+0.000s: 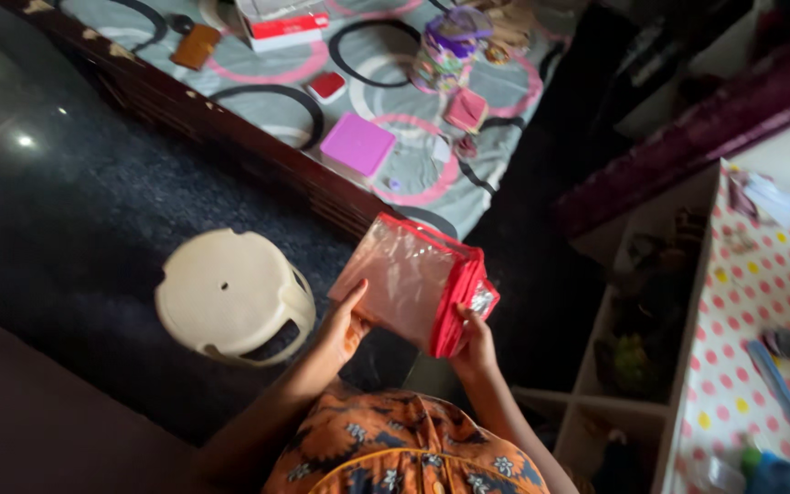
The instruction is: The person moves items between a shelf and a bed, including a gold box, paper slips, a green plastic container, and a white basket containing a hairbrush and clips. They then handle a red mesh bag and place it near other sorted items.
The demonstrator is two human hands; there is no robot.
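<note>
above dark floor [66,210], perhaps zipped pouch [411,279]

cream stool [230,295] on dark floor; pink box [357,144] on bed [413,174].

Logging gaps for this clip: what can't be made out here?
- Head view: contents of the clear red-edged pouch held by the left hand and right hand; glare and blur hide them.
- Shelf compartments: items too dark.
- Blue thing: cut off by the bottom edge.
</note>
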